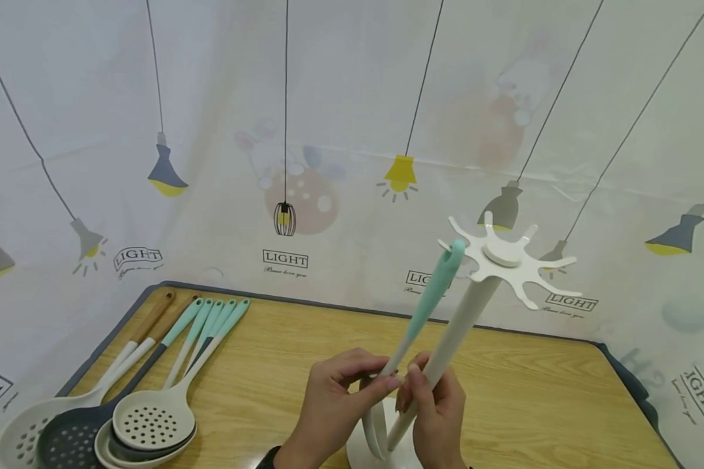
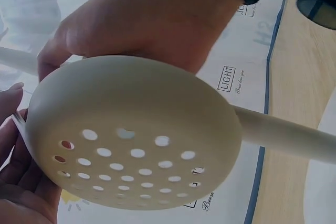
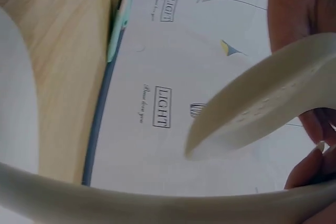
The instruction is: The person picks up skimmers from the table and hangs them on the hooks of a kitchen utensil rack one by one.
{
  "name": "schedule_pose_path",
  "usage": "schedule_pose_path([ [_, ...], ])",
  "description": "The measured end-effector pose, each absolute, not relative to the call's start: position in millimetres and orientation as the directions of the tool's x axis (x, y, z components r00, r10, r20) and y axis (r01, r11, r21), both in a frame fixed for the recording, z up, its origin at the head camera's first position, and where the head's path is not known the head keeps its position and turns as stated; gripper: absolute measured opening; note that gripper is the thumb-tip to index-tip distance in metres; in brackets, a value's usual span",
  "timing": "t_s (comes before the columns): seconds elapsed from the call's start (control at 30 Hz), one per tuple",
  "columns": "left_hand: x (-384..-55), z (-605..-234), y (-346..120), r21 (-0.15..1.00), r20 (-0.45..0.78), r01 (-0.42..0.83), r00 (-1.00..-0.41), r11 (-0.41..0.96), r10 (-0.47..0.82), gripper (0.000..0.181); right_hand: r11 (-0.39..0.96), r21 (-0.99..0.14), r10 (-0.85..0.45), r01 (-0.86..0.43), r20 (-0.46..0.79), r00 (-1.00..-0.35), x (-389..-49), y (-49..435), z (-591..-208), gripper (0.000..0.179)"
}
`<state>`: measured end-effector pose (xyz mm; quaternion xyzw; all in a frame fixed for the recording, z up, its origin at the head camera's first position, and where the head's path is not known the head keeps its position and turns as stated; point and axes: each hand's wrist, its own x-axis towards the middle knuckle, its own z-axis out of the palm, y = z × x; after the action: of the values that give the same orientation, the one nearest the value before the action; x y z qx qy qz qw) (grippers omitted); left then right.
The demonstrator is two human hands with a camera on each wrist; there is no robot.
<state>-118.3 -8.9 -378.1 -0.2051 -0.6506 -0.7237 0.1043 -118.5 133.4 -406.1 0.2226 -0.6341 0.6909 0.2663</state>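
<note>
In the head view my left hand [image 1: 343, 397] pinches a skimmer [image 1: 431, 293] low on its light stem. Its mint handle points up and its pale bowl hangs down. The left wrist view shows that perforated bowl [image 2: 131, 93] close up, and the right wrist view shows it from the side [image 3: 252, 98]. Beside it my right hand [image 1: 440, 417] grips the pole [image 1: 463, 319] of a white utensil stand, which leans to the right. At the top is a wheel of curved hooks [image 1: 504, 257]; the skimmer's handle tip overlaps one of them in this view. The round base [image 1: 354, 456] is partly hidden.
On the table's left lies a pile of utensils: a pale skimmer [image 1: 152, 417] on top, a dark skimmer [image 1: 70, 430], and others with mint or brown handles [image 1: 155, 316]. The wooden table [image 1: 281, 339] ends at a printed cloth [image 1: 352, 98] behind.
</note>
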Motion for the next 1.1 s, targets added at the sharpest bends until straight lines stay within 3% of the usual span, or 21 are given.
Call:
schedule_pose_path([
  [0.23, -116.6, -376.7, -8.8, 0.911, 0.406, 0.393, -0.908, -0.123, 0.106, 0.019, -0.017, -0.754, 0.135, -0.657, 0.649, -0.748, -117.5, 129.6, -392.1, 0.008],
  [0.67, -118.6, -384.7, -10.5, 0.831, 0.556, 0.545, -0.823, -0.113, 0.117, 0.022, 0.093, -0.782, 0.277, -0.617, 0.615, -0.738, -122.4, 120.4, -389.3, 0.024],
  [0.87, -119.4, -378.3, -28.1, 0.857, 0.516, 0.51, -0.852, -0.082, 0.091, 0.022, 0.133, -0.792, 0.301, -0.596, 0.606, -0.737, -123.6, 120.3, -388.4, 0.032],
  [0.97, -122.0, -374.8, -41.5, 0.878, 0.479, 0.479, -0.876, -0.017, 0.048, 0.019, 0.149, -0.798, 0.314, -0.584, 0.598, -0.737, -123.3, 119.8, -388.5, 0.033],
  [1.1, -130.5, -377.5, -66.2, 0.887, 0.436, 0.429, -0.9, 0.168, 0.0, 0.02, 0.134, -0.784, 0.307, -0.606, 0.614, -0.727, -124.5, 119.9, -389.3, 0.032],
])
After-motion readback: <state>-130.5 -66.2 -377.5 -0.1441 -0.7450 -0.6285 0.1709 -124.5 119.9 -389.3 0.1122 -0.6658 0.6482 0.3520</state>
